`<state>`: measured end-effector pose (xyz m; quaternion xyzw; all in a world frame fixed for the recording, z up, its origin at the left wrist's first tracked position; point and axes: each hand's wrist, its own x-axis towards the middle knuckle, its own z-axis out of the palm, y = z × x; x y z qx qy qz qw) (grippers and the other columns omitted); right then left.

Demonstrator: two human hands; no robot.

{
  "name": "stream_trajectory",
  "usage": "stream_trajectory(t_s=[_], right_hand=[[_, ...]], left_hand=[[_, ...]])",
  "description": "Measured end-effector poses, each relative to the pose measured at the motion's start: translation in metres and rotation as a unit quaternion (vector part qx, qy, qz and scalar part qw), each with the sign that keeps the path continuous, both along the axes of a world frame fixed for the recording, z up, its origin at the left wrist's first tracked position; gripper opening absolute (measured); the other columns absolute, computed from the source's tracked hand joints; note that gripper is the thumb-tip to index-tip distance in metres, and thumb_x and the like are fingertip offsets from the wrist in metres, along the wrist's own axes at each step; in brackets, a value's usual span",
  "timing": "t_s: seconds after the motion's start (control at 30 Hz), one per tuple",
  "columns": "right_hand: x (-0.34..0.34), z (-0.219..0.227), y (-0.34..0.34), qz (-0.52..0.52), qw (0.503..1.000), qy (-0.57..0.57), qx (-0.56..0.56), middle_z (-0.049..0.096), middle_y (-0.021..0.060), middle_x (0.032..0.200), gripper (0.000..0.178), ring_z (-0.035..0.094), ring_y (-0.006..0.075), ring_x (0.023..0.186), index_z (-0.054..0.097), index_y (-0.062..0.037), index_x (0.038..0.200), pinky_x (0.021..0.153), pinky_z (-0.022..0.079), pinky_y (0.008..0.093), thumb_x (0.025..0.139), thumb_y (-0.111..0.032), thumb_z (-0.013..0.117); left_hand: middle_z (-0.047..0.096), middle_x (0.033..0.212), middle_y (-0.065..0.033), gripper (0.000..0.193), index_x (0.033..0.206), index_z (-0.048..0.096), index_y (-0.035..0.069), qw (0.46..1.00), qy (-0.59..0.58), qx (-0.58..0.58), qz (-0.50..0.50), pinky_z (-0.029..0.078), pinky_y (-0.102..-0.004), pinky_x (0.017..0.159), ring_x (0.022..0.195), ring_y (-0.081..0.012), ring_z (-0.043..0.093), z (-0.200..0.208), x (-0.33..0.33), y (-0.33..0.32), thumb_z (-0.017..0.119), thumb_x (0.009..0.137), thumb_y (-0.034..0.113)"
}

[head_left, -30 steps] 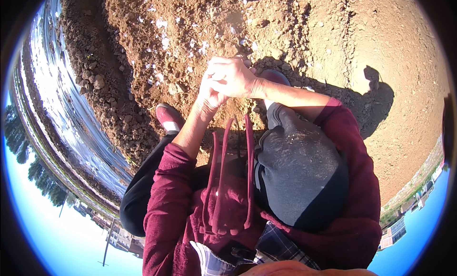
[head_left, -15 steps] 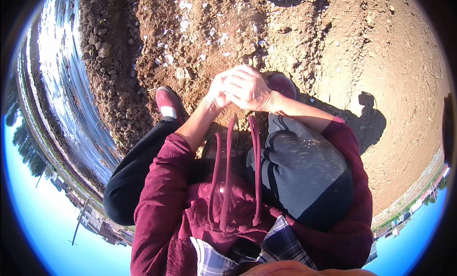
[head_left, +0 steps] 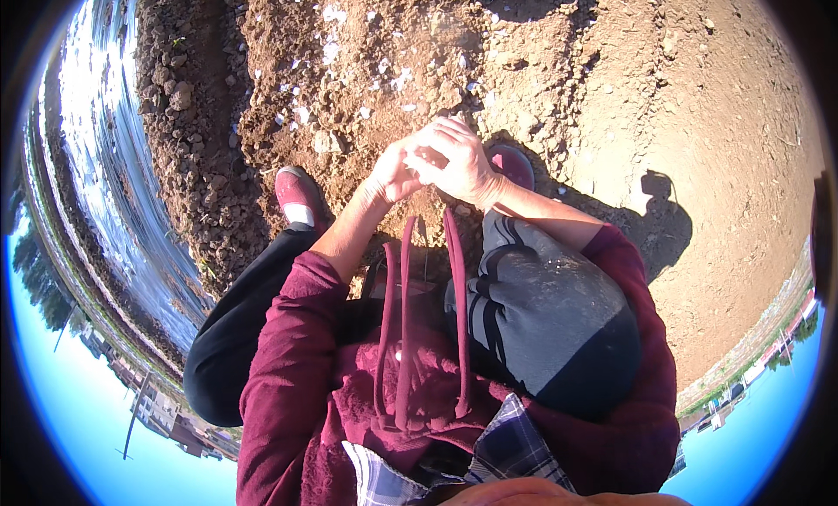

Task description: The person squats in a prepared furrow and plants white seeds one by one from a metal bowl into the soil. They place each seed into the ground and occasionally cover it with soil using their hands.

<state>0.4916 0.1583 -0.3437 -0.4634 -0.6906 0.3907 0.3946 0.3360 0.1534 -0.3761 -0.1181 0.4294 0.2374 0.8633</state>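
My two hands meet above the soil [head_left: 367,144], between my knees. My left hand [head_left: 395,172] is closed, its fingers partly covered by the other hand. Bent over and against it is my right hand [head_left: 464,163], closed too, with thumb and fingers curled inward. A small dark gap shows between the palms. Whatever the fingers may hold is hidden. White flakes [head_left: 401,80] lie scattered on the crumbly brown soil just beyond the hands.
Red shoes [head_left: 297,188] stand either side of the hands. Shiny plastic film [head_left: 122,157] runs along the left, beside a strip of clods [head_left: 188,144]. Smoother tan ground [head_left: 742,157] stretches right, with my shadow [head_left: 668,218] on it. Maroon cords [head_left: 406,323] hang from my top.
My hands, earlier clasped tightly, have loosened a little, and a gap shows between them. The whole view has shifted slightly.
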Motion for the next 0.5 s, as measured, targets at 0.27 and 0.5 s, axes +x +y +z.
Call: stream_trajectory(t_s=[0.27,0.5], right_hand=[[0.015,-0.016,-0.001,-0.075,0.985,0.077,-0.135,0.063,0.0046,0.085,0.015,0.063,0.0158,0.075,0.067,-0.0056,0.087,0.065,0.051,0.0298,0.077,-0.012,0.076],[0.029,-0.022,0.005,-0.076,0.986,0.004,-0.149,0.063,0.0038,0.084,0.016,0.065,0.0157,0.072,0.068,-0.0085,0.084,0.063,0.052,0.0279,0.079,-0.021,0.076]], left_hand=[[0.062,0.095,-0.0099,0.03,0.113,0.054,-0.001,0.999,0.009,0.008,-0.035,0.054,-0.0387,0.071,0.082,-0.0241,0.063,-0.005,-0.007,0.002,0.051,0.094,0.022],[0.061,0.096,-0.0092,0.032,0.117,0.053,-0.002,0.999,-0.021,0.04,-0.017,0.054,-0.0347,0.075,0.081,-0.0198,0.062,-0.018,-0.008,0.004,0.052,0.096,0.022]])
